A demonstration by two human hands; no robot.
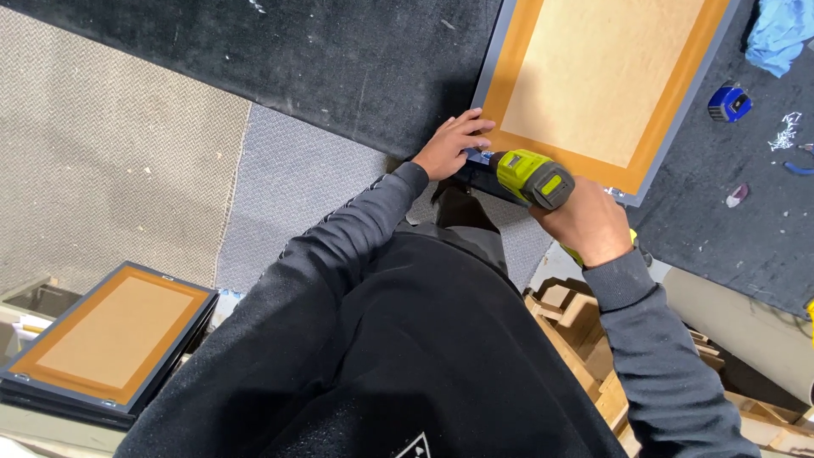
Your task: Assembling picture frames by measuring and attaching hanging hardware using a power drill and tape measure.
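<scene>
A picture frame [604, 76] with a dark blue rim, an orange border and a tan backing lies face down on the black felt bench [356, 59]. My left hand [451, 144] rests flat on its near left corner, fingers spread along the rim. My right hand [585, 222] grips the handle of a lime-green cordless drill [532, 176], whose nose points left at the frame's near edge, close to my left fingertips. The drill's bit is hidden between the hand and the frame.
A stack of similar frames [110, 339] sits at lower left. A blue tape measure [729, 103], a blue rag [780, 34] and small metal bits [787, 131] lie on the bench at right. Wooden offcuts [585, 339] fill a bin below my right arm. Grey carpet [110, 161] covers the left.
</scene>
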